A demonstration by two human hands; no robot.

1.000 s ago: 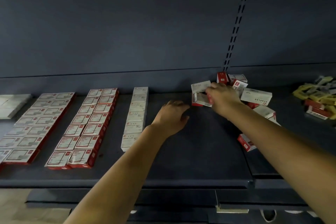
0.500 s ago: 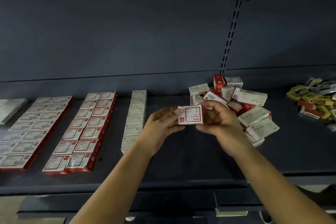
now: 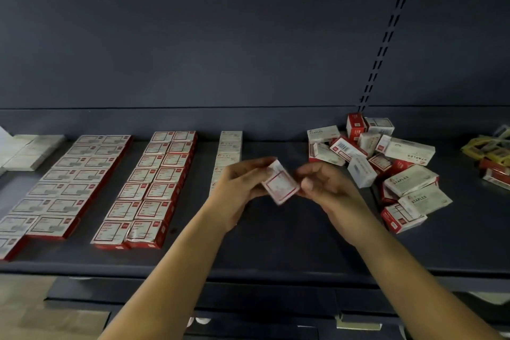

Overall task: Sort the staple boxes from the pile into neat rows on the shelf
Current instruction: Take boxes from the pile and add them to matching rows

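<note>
Head view: a small red-and-white cardboard staple box (image 3: 279, 185) is held above the dark grey metal shelf (image 3: 276, 240), tilted, its framed white face toward the camera and blurred. Left hand (image 3: 239, 188) pinches the box's left edge with curled fingers; right hand (image 3: 328, 188) pinches its right edge likewise, so the box lies between the two sets of fingertips, clear of the shelf surface.

To the right of the hands, a loose pile of staple boxes (image 3: 386, 165) lies against the far part of the shelf; its boxes rest at mixed angles, some flat, some on edge, several overlapping, and an exact count cannot be made. To the left of the hands runs a single row of white boxes (image 3: 229, 152), partly hidden by the left hand. Further left lies a double row of red-edged boxes (image 3: 154, 185), seven deep and two wide, fourteen in all. Beyond it lies a second double row (image 3: 63, 185), cut off by the left edge. At far left lie flat white packs (image 3: 24, 150).

Behind the shelf stands a dark blue back panel (image 3: 193, 36) with a slotted upright (image 3: 383, 50). At the right edge lies a heap of yellow and red packets (image 3: 491, 154).
</note>
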